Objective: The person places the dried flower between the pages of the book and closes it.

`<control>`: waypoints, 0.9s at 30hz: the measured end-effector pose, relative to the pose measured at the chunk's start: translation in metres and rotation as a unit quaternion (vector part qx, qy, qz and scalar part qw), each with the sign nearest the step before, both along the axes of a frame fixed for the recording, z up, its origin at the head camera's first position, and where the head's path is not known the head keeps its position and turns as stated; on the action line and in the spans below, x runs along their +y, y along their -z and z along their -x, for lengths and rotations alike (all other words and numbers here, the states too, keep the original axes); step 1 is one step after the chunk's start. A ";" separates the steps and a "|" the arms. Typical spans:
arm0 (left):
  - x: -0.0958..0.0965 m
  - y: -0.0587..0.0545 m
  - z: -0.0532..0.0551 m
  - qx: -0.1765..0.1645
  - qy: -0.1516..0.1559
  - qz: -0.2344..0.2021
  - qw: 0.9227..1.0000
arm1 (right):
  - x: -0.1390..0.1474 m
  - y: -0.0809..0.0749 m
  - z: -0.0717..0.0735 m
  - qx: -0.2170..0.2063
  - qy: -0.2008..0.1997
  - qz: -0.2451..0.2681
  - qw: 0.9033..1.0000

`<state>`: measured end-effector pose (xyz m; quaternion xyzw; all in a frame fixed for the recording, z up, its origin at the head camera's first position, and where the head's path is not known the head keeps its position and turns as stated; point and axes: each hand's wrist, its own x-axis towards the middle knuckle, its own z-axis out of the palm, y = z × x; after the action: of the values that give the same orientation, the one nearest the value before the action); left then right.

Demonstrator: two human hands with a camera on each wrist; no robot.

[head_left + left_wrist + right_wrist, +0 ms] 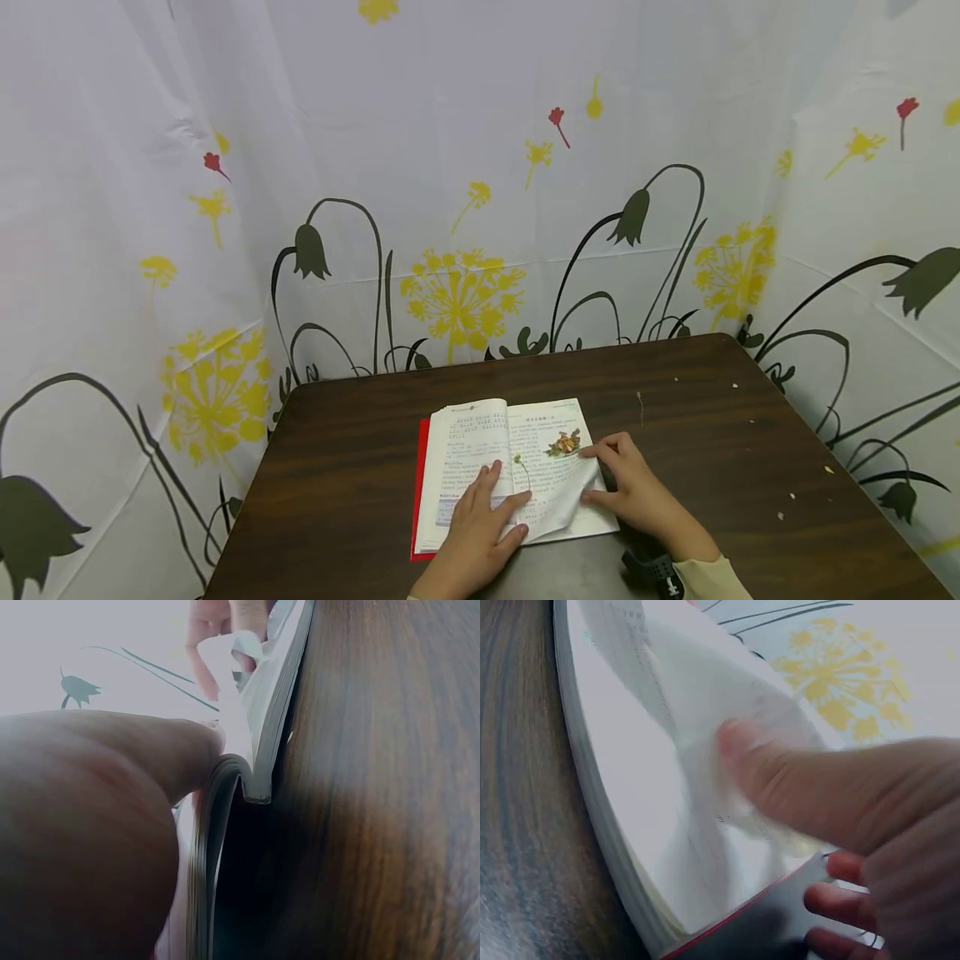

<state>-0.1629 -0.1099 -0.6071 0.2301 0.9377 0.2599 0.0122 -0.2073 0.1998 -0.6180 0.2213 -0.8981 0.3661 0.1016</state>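
Observation:
An open book (472, 450) with printed pages and a red cover edge lies on the table. My left hand (476, 533) rests on it near the spine, fingers spread over the lower part of the pages. At the right side my right hand (626, 487) pinches a page (562, 496) between thumb and fingers. The page's lower corner is lifted and curled up from the sheets below. In the right wrist view the thumb (780, 772) lies against the bent page. The left wrist view shows the book's bottom edge (259, 787) beside the left thumb.
The dark wooden table (337, 483) bears a few small pale specks on the right. A dark watch (656, 571) sits on the right wrist, below a pale sleeve. Behind the table hangs a white curtain (450, 125) with flower prints.

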 end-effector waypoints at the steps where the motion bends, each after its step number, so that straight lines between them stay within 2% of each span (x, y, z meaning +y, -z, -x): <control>1: 0.000 0.000 0.000 0.003 0.001 0.000 1.000 | 0.000 0.000 0.000 -0.005 0.003 0.014 1.000; 4: 0.000 0.001 0.000 0.002 -0.001 0.002 1.000 | 0.000 0.000 0.000 -0.056 0.005 0.076 0.996; 7: 0.000 0.001 0.000 -0.003 -0.004 0.005 1.000 | -0.003 -0.002 0.001 -0.110 0.016 0.130 0.985; 12: 0.001 0.001 0.000 -0.009 -0.010 0.004 1.000 | -0.015 -0.005 0.003 -0.150 0.051 0.190 0.969; 14: 0.001 0.001 0.001 -0.012 -0.011 0.002 1.000 | -0.019 -0.007 0.002 -0.171 0.074 0.223 0.957; 17: 0.001 0.002 0.001 -0.010 -0.013 0.000 1.000 | -0.023 -0.010 0.000 -0.209 0.104 0.273 0.933; 20: 0.001 0.003 0.001 -0.007 -0.018 -0.007 1.000 | -0.026 -0.011 -0.001 -0.238 0.117 0.308 0.914; 23: 0.002 0.003 0.002 0.000 -0.028 -0.019 0.999 | -0.027 -0.012 -0.002 -0.260 0.098 0.334 0.901; 27: 0.003 0.003 0.003 0.022 -0.050 -0.036 0.998 | -0.030 -0.011 -0.001 -0.279 0.016 0.380 0.882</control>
<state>-0.1659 -0.1066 -0.6097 0.1891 0.9380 0.2888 -0.0300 -0.2063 0.1694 -0.6074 0.0397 -0.6845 0.7244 -0.0712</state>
